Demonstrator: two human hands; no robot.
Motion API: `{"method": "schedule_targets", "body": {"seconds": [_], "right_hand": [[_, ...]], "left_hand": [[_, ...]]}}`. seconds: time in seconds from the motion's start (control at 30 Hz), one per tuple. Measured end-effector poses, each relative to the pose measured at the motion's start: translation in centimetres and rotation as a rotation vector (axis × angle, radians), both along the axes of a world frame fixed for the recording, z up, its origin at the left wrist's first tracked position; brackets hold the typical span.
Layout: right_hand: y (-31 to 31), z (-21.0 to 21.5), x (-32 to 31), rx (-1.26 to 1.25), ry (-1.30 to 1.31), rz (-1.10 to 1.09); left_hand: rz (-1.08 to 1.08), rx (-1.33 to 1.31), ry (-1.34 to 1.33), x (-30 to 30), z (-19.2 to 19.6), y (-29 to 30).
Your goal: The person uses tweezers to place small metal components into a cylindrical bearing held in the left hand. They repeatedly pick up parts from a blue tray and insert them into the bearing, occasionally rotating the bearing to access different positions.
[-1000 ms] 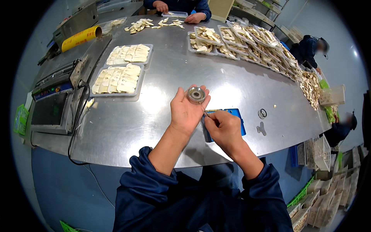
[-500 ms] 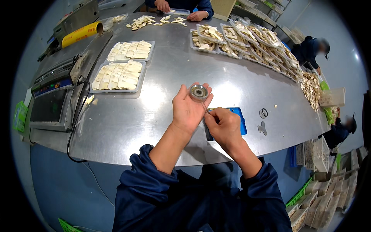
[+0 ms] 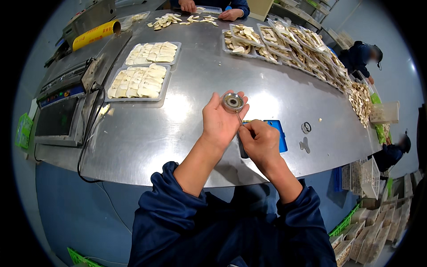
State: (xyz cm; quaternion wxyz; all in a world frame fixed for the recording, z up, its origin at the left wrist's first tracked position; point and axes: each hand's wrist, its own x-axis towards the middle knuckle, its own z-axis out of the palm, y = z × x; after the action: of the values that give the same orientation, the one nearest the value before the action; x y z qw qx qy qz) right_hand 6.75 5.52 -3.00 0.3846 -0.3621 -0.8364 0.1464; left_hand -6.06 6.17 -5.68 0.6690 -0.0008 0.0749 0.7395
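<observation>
My left hand (image 3: pixel 218 122) lies palm up above the steel table, its fingers curled behind a round metal part (image 3: pixel 233 102). That part is shiny and ring-shaped, with a dark centre like a bearing. A thin metal rod-like tool (image 3: pixel 240 119) is pinched in my right hand (image 3: pixel 261 141), its far end meeting the part's near rim. The tool's exact kind cannot be made out. Beneath my right hand rests an open blue case (image 3: pixel 283 141) with a row of small yellowish pieces, partly hidden. Right of it lie a loose ring (image 3: pixel 306 127) and a flat Y-shaped metal piece (image 3: pixel 305 145).
Two trays of sliced mushrooms (image 3: pixel 138 82) stand left, near a scale (image 3: pixel 60 118) with a black cable (image 3: pixel 84 149). Stacked mushroom trays (image 3: pixel 284 42) fill the far right. Across the table are a co-worker's hands (image 3: pixel 231 14); two other people are at right.
Both hands and the round part have shifted slightly right in the picture, and the part shows a little more face-on. The tool still meets its rim.
</observation>
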Motion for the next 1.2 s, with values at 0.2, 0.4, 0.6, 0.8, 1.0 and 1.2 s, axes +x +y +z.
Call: {"method": "schedule_targets", "body": {"seconds": [0.2,0.4,0.6,0.8,1.0,1.2], "right_hand": [[-0.2,0.2,0.0,-0.009,0.032,0.014],[-0.3,0.5,0.1,-0.04,0.034,0.005],[-0.1,1.4,1.7,-0.053,0.085,-0.034],[0.2,1.9,6.3,-0.222,0.004,-0.204],[-0.7,-0.9,6.7,-0.349,0.053,-0.205],[-0.3,-2.3,4.7,-0.17,0.003,-0.14]], "left_hand": [[0.002,-0.009,-0.02,0.0,0.0,0.0],[0.012,-0.009,-0.081,0.0,0.2,-0.1],[0.008,-0.017,-0.117,-0.2,-0.1,0.3],[0.049,-0.019,-0.108,-0.6,-0.1,0.4],[0.05,-0.037,-0.11,-0.9,-1.0,1.2],[0.047,-0.049,-0.111,-1.1,-1.4,1.5]]}}
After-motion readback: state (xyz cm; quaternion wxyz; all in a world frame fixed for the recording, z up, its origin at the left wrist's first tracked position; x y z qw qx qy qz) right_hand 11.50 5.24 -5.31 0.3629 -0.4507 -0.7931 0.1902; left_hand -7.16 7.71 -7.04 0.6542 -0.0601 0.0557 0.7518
